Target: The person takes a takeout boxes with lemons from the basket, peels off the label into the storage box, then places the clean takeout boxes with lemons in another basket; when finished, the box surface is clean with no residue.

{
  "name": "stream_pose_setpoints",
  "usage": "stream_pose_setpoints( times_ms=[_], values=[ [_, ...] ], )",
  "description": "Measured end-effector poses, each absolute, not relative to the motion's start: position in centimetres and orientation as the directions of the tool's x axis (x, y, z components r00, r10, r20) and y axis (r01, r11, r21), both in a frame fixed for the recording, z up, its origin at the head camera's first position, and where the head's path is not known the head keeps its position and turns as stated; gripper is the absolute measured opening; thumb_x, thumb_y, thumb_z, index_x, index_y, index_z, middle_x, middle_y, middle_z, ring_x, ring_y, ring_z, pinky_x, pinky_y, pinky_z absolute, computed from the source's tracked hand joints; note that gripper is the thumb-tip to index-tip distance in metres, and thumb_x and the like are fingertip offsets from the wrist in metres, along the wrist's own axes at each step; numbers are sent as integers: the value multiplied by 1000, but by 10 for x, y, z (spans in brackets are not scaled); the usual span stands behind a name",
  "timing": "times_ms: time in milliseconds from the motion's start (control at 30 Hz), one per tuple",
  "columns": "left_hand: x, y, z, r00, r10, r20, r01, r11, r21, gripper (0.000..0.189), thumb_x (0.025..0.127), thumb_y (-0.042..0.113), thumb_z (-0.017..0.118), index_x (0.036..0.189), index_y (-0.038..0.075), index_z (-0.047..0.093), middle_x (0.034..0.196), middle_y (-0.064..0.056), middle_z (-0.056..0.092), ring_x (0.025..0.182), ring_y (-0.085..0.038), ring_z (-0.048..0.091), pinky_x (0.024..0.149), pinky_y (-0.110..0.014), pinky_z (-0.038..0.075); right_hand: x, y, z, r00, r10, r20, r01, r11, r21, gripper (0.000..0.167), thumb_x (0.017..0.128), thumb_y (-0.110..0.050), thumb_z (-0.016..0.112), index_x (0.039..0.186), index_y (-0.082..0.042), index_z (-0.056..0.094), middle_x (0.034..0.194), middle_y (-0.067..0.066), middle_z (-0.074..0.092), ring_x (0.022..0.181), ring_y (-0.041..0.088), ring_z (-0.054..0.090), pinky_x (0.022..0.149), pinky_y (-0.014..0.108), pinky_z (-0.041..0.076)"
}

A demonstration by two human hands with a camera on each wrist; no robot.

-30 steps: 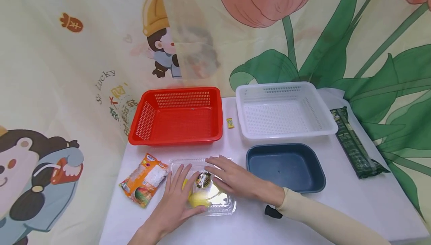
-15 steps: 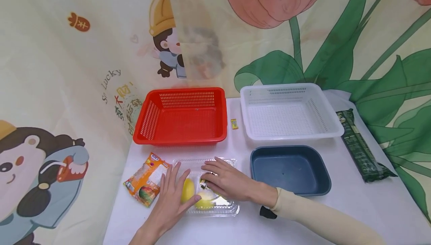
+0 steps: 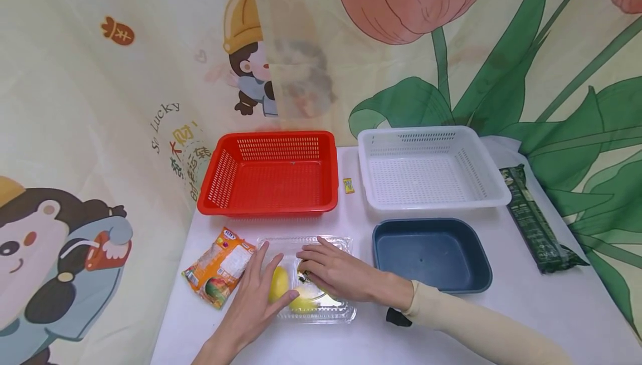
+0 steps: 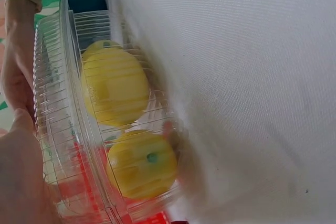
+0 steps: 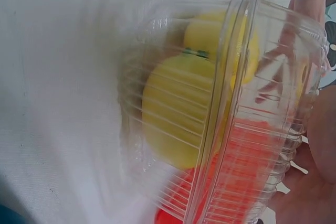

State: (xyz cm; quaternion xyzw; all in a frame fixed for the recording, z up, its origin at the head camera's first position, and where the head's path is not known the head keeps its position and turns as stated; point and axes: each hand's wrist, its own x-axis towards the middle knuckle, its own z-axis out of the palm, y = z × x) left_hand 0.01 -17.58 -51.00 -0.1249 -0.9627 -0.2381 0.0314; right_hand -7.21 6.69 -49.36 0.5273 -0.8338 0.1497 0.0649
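A clear plastic clamshell box [image 3: 331,315] with its lid down lies on the white table. Inside are two yellow fruits that look like lemons, one [image 4: 118,87] beside the other [image 4: 142,163]. My left hand [image 3: 252,298] lies along the box's left side, fingers spread and fairly straight, thumb over the near left part. From the right, my right hand [image 3: 338,270] rests on the lid with fingers extended and slightly bent, partly hiding a black-and-gold sticker [image 3: 303,276]. In the right wrist view the right palm [image 5: 310,182] is against the lid side.
Behind the box stand a red basket [image 3: 266,209] and a white basket [image 3: 436,203], with a small yellow packet [image 3: 348,185] between them. A dark blue tub [image 3: 431,284] is at right, a dark green packet [image 3: 536,220] farther right. An orange bag [image 3: 220,267] lies left.
My left hand has slid left, uncovering one lemon. My right hand has moved left over the lid, covering more of the sticker. The head view has shifted slightly.
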Motion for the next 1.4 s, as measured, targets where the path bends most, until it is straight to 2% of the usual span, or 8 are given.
stream_pose_setpoints(
  times_ms=[367,600,800,933,1033,1233,1400],
  values=[
    [0,-176,-510,-969,222,110,248,858,450,81,90,62,65,153,16,44,170,-10,15,151,-38,24,113,-65,37,-72,66,-490,-414,-879,237,-908,382,-169,24,99,-26,65,122,-19,67,132,-2,63,133,16,52,122,51,32],
    [0,-176,-509,-967,226,119,256,858,445,80,90,62,65,153,17,43,170,-11,15,151,-38,24,113,-65,38,-74,65,-490,-404,-878,258,-914,374,-158,19,99,-25,65,117,-22,68,123,-6,63,124,11,54,123,47,31],
    [0,-176,-509,-969,222,108,247,855,456,80,90,61,66,153,17,43,170,-10,15,151,-39,24,112,-65,38,-74,64,-489,-399,-882,250,-917,377,-130,20,100,-27,63,118,-22,67,126,-3,62,121,12,55,113,35,44],
    [0,-176,-509,-969,220,112,247,851,464,80,90,61,66,153,17,43,170,-10,15,151,-39,24,111,-66,39,-74,63,-488,-420,-880,221,-907,402,-124,21,100,-31,62,119,-24,67,130,-3,63,124,13,55,107,33,46],
    [0,-175,-510,-967,222,127,256,847,466,79,90,60,66,152,17,44,170,-11,15,151,-39,24,111,-66,39,-75,64,-487,-441,-872,210,-897,422,-131,20,100,-33,62,117,-25,69,130,-4,65,124,13,55,106,33,45],
    [0,-175,-510,-968,217,125,250,850,464,78,90,60,66,152,18,44,170,-10,15,150,-38,25,111,-66,39,-75,67,-488,-450,-854,261,-893,425,-147,16,98,-31,65,111,-26,72,120,-8,65,116,11,55,107,33,43],
    [0,-175,-510,-972,208,110,235,853,465,78,91,61,64,152,18,43,170,-9,14,150,-38,25,110,-67,40,-75,71,-488,-457,-842,287,-885,398,-240,19,97,-24,68,115,-21,72,118,-6,64,111,9,59,104,29,47]
  ],
)
